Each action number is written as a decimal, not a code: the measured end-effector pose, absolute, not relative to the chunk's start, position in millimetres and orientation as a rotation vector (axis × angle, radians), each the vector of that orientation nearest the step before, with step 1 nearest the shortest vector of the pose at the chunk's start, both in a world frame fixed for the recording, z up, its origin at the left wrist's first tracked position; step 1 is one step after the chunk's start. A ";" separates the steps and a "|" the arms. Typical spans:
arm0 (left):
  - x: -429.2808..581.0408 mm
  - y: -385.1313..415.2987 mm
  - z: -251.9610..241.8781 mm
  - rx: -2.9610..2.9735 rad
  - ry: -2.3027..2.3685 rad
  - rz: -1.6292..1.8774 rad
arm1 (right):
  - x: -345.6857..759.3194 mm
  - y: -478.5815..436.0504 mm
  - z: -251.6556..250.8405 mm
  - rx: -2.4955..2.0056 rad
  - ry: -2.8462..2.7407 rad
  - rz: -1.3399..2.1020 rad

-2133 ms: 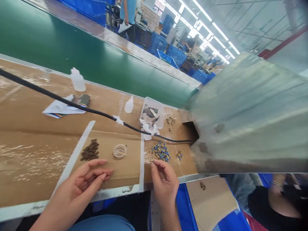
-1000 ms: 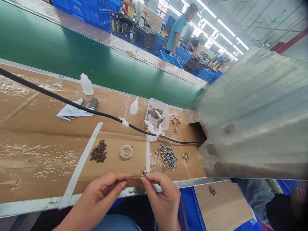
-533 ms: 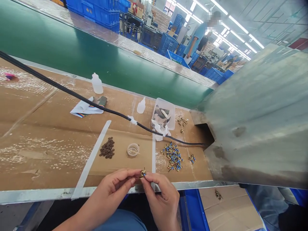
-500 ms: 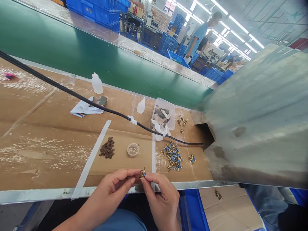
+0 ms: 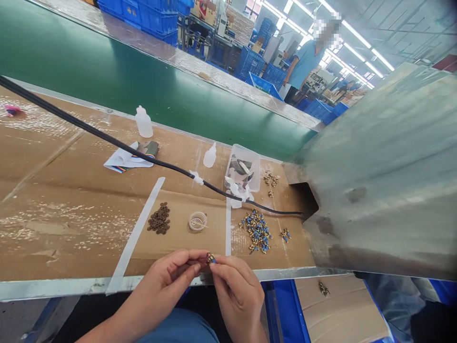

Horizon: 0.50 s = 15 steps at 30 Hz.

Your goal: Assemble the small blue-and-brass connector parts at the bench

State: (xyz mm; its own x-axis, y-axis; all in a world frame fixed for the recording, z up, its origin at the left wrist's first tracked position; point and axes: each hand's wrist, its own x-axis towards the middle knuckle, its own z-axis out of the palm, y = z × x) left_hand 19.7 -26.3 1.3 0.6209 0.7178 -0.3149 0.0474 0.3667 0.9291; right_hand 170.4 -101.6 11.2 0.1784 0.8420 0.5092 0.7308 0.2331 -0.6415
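You sit at a long desk [image 5: 53, 228] covered in brown cardboard. Beyond it runs a green conveyor belt [image 5: 89, 81], and farther back the factory floor holds stacks of blue crates [image 5: 143, 14] under strip lights, with one co-worker [image 5: 306, 66] in a blue shirt standing among them. A grey metal housing [image 5: 378, 166] juts in from your right.

Your left hand [image 5: 160, 281] and right hand [image 5: 237, 295] are both closed to a pinch, holding one small brass-and-blue part [image 5: 211, 258] between them, just above the desk's front edge.

On the desk, count one pile of dark brown rings [image 5: 159, 219], one small clear dish [image 5: 197, 221], and one large heap of brass-and-blue parts [image 5: 257, 231], with a small cluster [image 5: 285, 234] just beside it. One scatter of brass pieces [image 5: 270, 180] lies beside one clear plastic tray [image 5: 244, 164]. There are also two white plastic bottles [image 5: 144, 124], two strips of white tape [image 5: 135, 233], and one black cable [image 5: 107, 136] crossing the cardboard. Below the desk on your right, one clump of brass parts [image 5: 323, 288] sits on a cardboard sheet [image 5: 342, 309].
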 end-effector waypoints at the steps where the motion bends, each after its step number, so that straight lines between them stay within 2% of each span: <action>1: 19.6 -26.3 0.6 1.142 0.817 0.501 | 170.1 -101.6 11.1 -1.513 -1.588 0.144; 15: 19.4 -26.4 -2.9 1.248 0.799 0.513 | 166.9 -98.6 8.3 -1.446 -1.597 0.090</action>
State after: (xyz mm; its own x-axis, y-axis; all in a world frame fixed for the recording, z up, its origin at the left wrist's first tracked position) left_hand 19.4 -26.4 -2.9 0.6342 0.7315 -0.2502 0.0779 0.2615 0.9621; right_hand 166.9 -98.6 8.3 0.1460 0.8059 0.5738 0.7364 0.2988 -0.6070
